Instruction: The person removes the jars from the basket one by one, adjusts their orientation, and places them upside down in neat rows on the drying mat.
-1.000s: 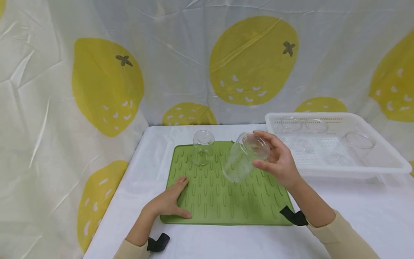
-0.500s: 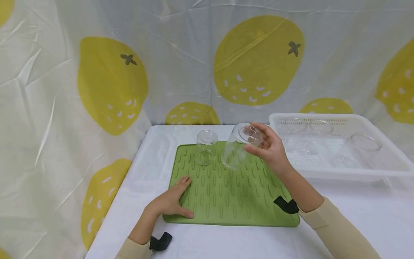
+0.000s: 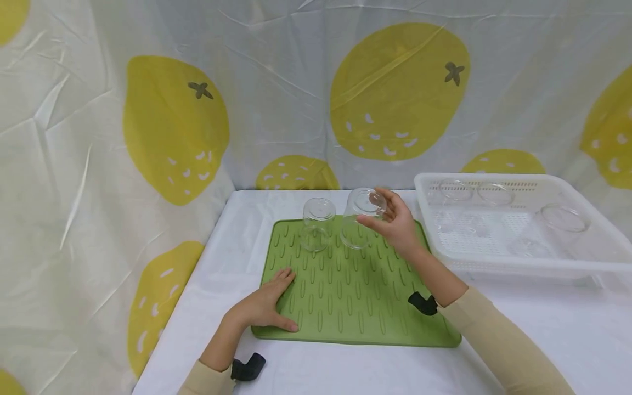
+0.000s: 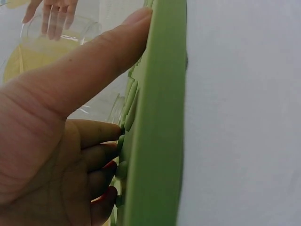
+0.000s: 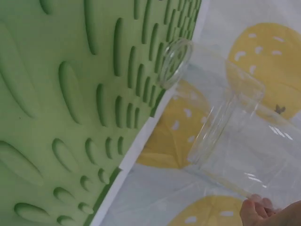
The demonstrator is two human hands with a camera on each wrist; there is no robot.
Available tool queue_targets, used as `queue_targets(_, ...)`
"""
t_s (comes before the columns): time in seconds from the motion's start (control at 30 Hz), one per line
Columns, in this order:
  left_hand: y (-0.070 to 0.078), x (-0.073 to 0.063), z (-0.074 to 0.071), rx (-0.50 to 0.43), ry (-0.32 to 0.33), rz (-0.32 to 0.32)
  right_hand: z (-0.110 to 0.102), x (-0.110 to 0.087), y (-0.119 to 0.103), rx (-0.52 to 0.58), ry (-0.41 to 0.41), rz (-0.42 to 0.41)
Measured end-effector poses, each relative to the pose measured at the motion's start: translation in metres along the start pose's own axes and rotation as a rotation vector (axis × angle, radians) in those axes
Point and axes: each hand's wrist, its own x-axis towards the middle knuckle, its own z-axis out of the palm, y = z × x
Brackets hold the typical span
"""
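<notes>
My right hand [image 3: 397,225] grips a clear drinking glass [image 3: 356,227] near its base; the glass is upside down, mouth downward. In the right wrist view the rim of this held glass [image 5: 207,136] hangs apart from the green drying mat [image 5: 70,117]. A second clear glass [image 3: 317,225] stands mouth down on the mat's back left part, just left of the held one. My left hand [image 3: 269,302] rests with spread fingers on the front left of the green ridged mat [image 3: 340,296]. In the left wrist view the thumb [image 4: 103,56] lies along the mat's edge.
A white perforated plastic basket [image 3: 494,263] stands to the right of the mat, with several clear glasses [image 3: 563,219] inside. A curtain [image 3: 281,109] printed with lemons hangs behind and to the left of the white-covered table [image 3: 355,373].
My right hand has carried the glass leftward and back, close beside the standing glass, and tipped it nearer to vertical. The left hand stays on the mat. The view has shifted slightly.
</notes>
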Motion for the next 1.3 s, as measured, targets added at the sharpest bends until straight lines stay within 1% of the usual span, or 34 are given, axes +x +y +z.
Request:
queue_targets(0.37,0.0,0.0,0.0,0.006,-0.002,0.0,0.012,0.011,0.024,-0.029,0.018,0.094)
queue_targets(0.67,-0.001,0.001,0.0,0.018,-0.007,-0.002,0.013,0.015,0.04,-0.055,-0.058,0.165)
queue_targets(0.87,-0.001,0.0,0.0,0.005,-0.005,-0.007,0.014,0.016,0.046,-0.071,-0.072,0.169)
queue_targets(1.07,-0.002,0.0,0.001,-0.001,-0.007,-0.006,0.015,0.018,0.05,-0.108,-0.065,0.146)
queue_targets(1.2,-0.002,0.0,0.001,0.005,-0.007,-0.011,0.016,0.019,0.05,-0.113,-0.074,0.149)
queue_targets(1.3,-0.002,0.001,0.001,0.008,-0.005,-0.011,0.016,0.018,0.044,-0.108,-0.083,0.164)
